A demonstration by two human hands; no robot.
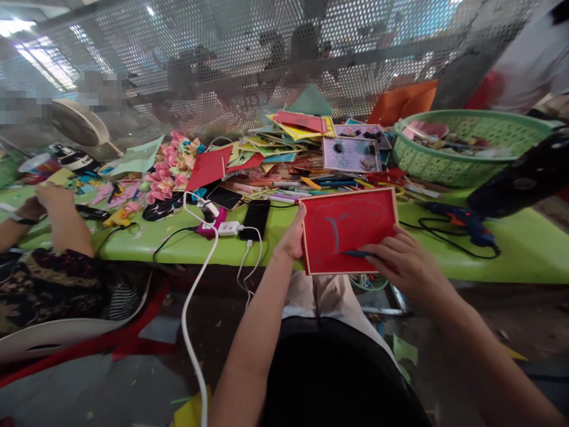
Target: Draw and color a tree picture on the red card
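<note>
Left hand grips red framed panel by left edge; right hand, fingers closed round dark pen, tip near gray line

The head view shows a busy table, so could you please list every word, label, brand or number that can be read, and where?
No text can be read.
Red framed panel: grey drawn lines, no legible lettering.
Dark pen: any print is too small.
White charger: any marking is too small.
Glue gun: any label is too blurred.
</note>
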